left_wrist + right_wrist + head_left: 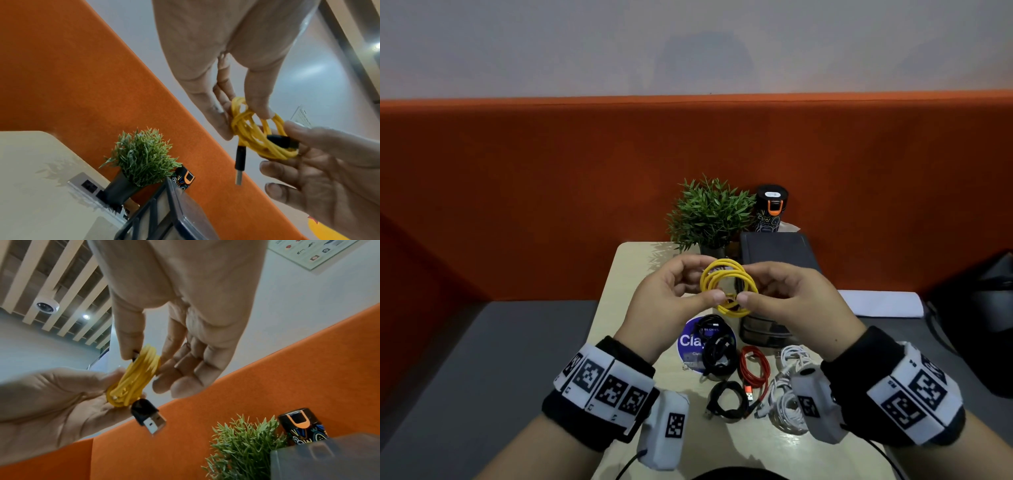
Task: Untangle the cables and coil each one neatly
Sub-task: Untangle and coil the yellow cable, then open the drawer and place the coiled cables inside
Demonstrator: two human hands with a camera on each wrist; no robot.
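Head view had the yellow cable [728,287] up in the air over the table [616,274], already wound into a small ring and caught between both hands. The left hand [671,301] pinched the near left of the ring, thumb against fingers; the right hand [791,301] pinched the near right, thumbs almost meeting at the bottom of the loop. The ring stood roughly upright, its open face turned toward the camera. From the left wrist camera, one black plug [239,164] hung straight down below the coil, free of both hands, while the other black plug [282,141] lay across the turns by the right fingers [298,134]. So the loose end sat lower and nearer the left hand, and my read was that tucking it in fell to that side. Down on the table, black, red [754,371] and white [789,387] cables lay in bundles near each other.
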